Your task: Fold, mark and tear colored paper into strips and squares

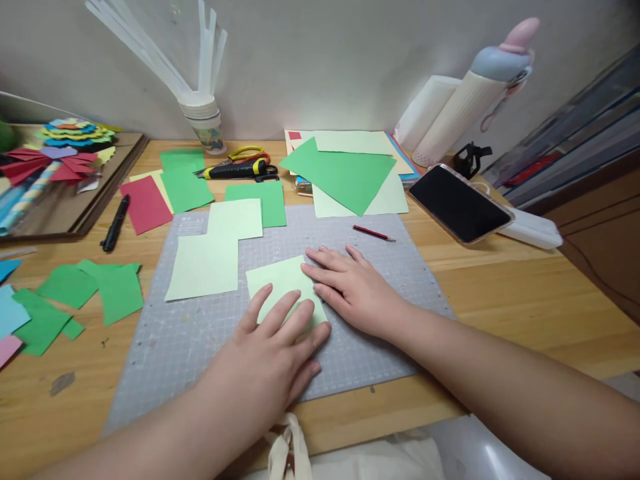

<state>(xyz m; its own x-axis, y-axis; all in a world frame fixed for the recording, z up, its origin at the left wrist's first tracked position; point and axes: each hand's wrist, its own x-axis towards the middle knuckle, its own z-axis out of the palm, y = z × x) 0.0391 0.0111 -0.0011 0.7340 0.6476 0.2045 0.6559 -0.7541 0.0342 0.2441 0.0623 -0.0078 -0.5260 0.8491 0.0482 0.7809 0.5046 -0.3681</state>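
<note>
On the grey cutting mat (360,367) lies a pale green paper square (277,273), partly covered by my fingers. My left hand (280,347) rests over its lower part, fingers spread. Flat against its right edge is my right hand (353,287), fingers stretched out to the left. Neither hand grips anything. Two more pale green pieces overlap to the left: a larger sheet (203,267) and a smaller sheet (235,219). Above my right hand a red and black pencil (374,233) lies on the mat.
Behind the mat are scissors and a black-yellow cutter (235,168), a green sheet (345,173) on a paper stack, and a paper cup (206,130) of straws. A phone (460,203) and bottle (465,100) stand right. Left lie green scraps (117,293) and a black pen (116,223).
</note>
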